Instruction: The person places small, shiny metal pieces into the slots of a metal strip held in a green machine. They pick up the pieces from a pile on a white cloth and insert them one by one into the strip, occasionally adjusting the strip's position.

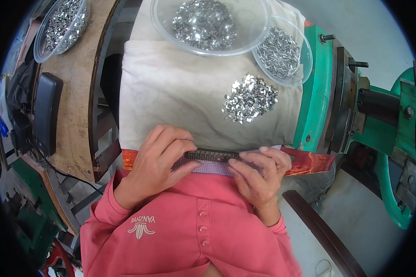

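A dark metal bar (210, 155) with a row of narrow slots or teeth lies crosswise in front of me, along the near edge of the pale cloth (171, 87). My left hand (159, 152) is closed on its left end, fingers on the far side and thumb on the near side. At the right end, my right hand (262, 173) grips the same bar between its thumb and fingers. The fingertips hide both ends. Beyond the bar, to the right, lies a loose pile of small flat shiny metal pieces (250, 98).
A large clear bowl (159, 27) of small metal pieces stands at the back, beside a smaller clear dish (308, 69) of thin metal pins. Green machinery (313, 92) flanks the right side. Another filled bowl (40, 46) and a black box (47, 113) sit on the left wooden table (76, 92).
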A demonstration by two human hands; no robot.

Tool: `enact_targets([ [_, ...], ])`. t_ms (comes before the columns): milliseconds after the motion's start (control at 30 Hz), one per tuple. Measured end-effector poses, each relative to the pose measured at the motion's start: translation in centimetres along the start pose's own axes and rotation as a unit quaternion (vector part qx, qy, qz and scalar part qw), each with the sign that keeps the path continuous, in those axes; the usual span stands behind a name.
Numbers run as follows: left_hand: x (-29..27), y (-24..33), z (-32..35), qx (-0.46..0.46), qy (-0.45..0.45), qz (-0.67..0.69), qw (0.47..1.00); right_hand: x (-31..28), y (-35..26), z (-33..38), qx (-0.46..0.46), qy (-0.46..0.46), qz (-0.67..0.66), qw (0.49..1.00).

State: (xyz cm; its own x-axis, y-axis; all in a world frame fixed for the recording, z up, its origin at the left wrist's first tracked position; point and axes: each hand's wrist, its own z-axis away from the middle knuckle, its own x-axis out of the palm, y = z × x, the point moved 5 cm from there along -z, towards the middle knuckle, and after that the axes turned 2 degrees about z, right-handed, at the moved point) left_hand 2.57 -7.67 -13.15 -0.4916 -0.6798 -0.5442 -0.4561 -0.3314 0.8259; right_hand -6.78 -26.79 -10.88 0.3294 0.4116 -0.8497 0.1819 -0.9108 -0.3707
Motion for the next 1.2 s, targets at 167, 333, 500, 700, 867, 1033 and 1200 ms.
enact_targets([
  [167, 0.0, 0.0, 0.2, 0.005, 0.000, -0.008, 1.000, 1.1, -0.9, -0.6, -0.024, -0.018, 0.022, 0.999],
  [333, 0.1, 0.0, 0.4, 0.002, 0.003, -0.008, 1.000, 1.4, -1.2, -0.6, -0.039, -0.026, 0.032, 0.998],
  [500, 0.0, 0.1, 0.4, 0.003, 0.002, -0.011, 1.000, 1.4, -1.3, -1.0, -0.036, -0.031, 0.025, 0.999],
  [700, 0.1, 0.2, 0.6, 0.007, 0.004, -0.022, 1.000, 1.3, -1.5, -0.9, -0.053, -0.033, 0.049, 0.997],
  [867, 0.1, 0.2, 0.3, 0.006, 0.002, -0.021, 1.000, 1.3, -1.3, -1.0, -0.059, -0.033, 0.043, 0.997],
  [1033, 0.1, 0.2, 0.3, 0.011, 0.007, -0.021, 1.000, 1.4, -1.2, -0.7, -0.061, -0.025, 0.039, 0.997],
  [1200, 0.2, 0.2, 0.3, 0.013, 0.010, -0.022, 1.000, 1.7, -0.9, -0.6, -0.041, -0.006, 0.059, 0.997],
])
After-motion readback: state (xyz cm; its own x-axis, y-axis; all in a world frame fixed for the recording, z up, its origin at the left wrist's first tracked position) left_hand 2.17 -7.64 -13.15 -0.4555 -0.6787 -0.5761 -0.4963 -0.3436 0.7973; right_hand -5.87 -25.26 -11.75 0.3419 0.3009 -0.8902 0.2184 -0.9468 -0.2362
